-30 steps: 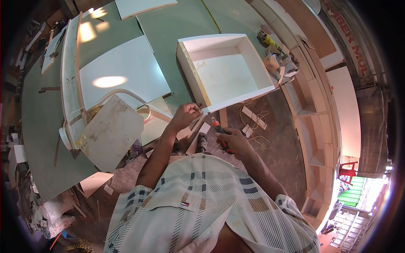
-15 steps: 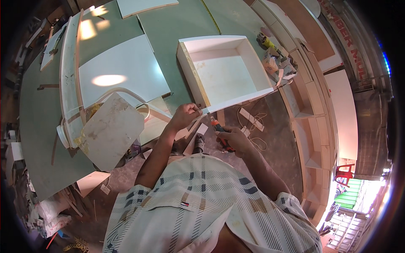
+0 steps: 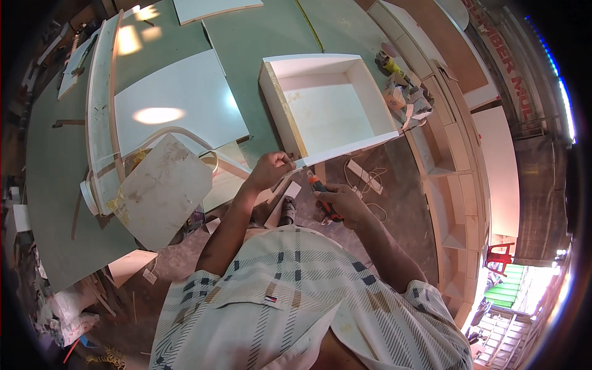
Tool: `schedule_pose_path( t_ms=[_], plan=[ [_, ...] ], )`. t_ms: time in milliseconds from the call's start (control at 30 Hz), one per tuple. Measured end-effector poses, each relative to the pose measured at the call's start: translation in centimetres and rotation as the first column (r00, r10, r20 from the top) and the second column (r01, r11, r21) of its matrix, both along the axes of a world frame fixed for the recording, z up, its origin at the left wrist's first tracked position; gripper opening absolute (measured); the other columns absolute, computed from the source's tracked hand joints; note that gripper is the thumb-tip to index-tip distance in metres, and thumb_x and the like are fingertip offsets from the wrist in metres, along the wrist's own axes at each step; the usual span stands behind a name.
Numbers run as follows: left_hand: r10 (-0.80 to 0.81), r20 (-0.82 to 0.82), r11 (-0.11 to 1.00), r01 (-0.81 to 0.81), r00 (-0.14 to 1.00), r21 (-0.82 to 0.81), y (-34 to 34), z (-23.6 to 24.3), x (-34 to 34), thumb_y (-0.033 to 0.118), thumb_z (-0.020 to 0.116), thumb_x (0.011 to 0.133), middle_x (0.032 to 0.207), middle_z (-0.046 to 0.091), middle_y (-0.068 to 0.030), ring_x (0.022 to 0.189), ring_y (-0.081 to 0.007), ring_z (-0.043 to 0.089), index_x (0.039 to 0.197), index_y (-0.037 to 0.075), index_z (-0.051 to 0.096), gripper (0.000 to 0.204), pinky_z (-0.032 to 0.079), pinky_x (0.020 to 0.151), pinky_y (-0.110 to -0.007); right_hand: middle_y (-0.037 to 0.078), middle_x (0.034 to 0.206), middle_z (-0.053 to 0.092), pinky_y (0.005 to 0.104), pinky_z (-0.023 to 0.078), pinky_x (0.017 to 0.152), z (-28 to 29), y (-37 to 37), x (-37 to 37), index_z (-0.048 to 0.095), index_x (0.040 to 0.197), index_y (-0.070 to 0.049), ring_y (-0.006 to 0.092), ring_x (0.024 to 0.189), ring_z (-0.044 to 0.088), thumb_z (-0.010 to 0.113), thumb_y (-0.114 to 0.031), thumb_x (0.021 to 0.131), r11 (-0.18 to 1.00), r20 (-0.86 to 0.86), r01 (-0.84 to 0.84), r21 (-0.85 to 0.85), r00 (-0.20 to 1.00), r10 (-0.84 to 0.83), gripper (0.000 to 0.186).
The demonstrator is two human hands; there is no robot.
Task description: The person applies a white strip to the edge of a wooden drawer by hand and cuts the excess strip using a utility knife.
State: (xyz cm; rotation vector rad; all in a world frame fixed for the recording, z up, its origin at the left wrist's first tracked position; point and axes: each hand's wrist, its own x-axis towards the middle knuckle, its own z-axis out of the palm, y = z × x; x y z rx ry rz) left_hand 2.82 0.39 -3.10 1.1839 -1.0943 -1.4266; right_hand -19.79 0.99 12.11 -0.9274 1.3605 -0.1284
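A white open box (image 3: 333, 105) with yellowish-smeared edges lies on the green worktop (image 3: 290, 31). At its near left corner my left hand (image 3: 274, 166) is pinched on the end of a white edge strip (image 3: 301, 163) that runs along the box's front edge. My right hand (image 3: 338, 203) grips an orange-and-dark utility knife (image 3: 319, 189), its tip pointed up at the strip just right of my left fingers; whether it touches is unclear. A stained board (image 3: 159, 188) and a looped pale banding strip (image 3: 188, 135) lie to the left of my left hand.
White panels (image 3: 166, 92), a long trough-like piece (image 3: 98, 105) and a tape measure (image 3: 308, 24) lie on the worktop. A yellow-green tool (image 3: 388, 61) sits beside the box. Pale wooden shelving (image 3: 450, 197) runs along the right; a power strip (image 3: 364, 176) with cable lies on the floor.
The whole view has shifted slightly. Both hands, the box and the knife keep nearly the same positions relative to one another.
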Motion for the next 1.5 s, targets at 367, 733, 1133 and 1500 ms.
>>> schedule_pose_path(
  t_ms=[367, 733, 1133, 1500],
  plan=[
    [-0.013, 0.056, 1.000, 0.013, 0.998, 0.007, 0.2, 1.0, 0.1, 0.021, 0.072, 0.092, 0.082, 0.071, -0.0065, 0.077, -0.0086, 0.061, 0.094, -0.003, 0.067, 0.025, 0.049, 0.072, -0.027, 0.008, 0.085, 0.065, 0.0306, 0.051, 0.052, 0.0, -0.8, 0.3, 0.065, 0.117, 0.003, 0.0163, 0.064, 0.063, 0.068, -0.019, 0.098, 1.000, 0.005, -0.020, 0.024, 1.000, 0.019, 0.030],
    [-0.014, 0.055, 1.000, 0.013, 0.998, 0.010, 0.1, 1.0, 0.2, 0.024, 0.074, 0.090, 0.084, 0.072, -0.0111, 0.078, -0.0123, 0.064, 0.094, -0.005, 0.068, 0.030, 0.052, 0.075, -0.030, 0.008, 0.082, 0.065, 0.0299, 0.049, 0.050, 0.8, -1.1, 1.3, 0.066, 0.107, 0.003, 0.0152, 0.059, 0.061, 0.068, -0.020, 0.098, 0.999, -0.035, -0.042, 0.006, 0.998, 0.043, 0.025],
    [-0.017, 0.030, 1.000, 0.017, 0.999, 0.009, 0.0, 0.3, 0.1, 0.018, 0.071, 0.092, 0.086, 0.071, -0.0052, 0.080, -0.0075, 0.061, 0.093, -0.002, 0.066, 0.021, 0.049, 0.075, -0.025, 0.008, 0.080, 0.063, 0.0314, 0.048, 0.047, 2.4, -0.1, 0.6, 0.064, 0.109, 0.002, 0.0150, 0.060, 0.059, 0.068, -0.021, 0.098, 0.999, -0.059, -0.046, 0.013, 0.997, 0.047, 0.026],
    [0.012, 0.063, 1.000, -0.012, 0.998, -0.001, -0.3, 1.3, 0.5, 0.021, 0.072, 0.090, 0.088, 0.073, -0.0083, 0.084, -0.0111, 0.064, 0.094, -0.001, 0.068, 0.023, 0.050, 0.080, -0.029, 0.007, 0.079, 0.063, 0.0326, 0.047, 0.044, 1.9, -1.6, 1.7, 0.066, 0.109, 0.002, 0.0156, 0.056, 0.058, 0.070, -0.020, 0.097, 0.999, -0.070, -0.038, 0.020, 0.997, 0.039, 0.026]
  ],
)
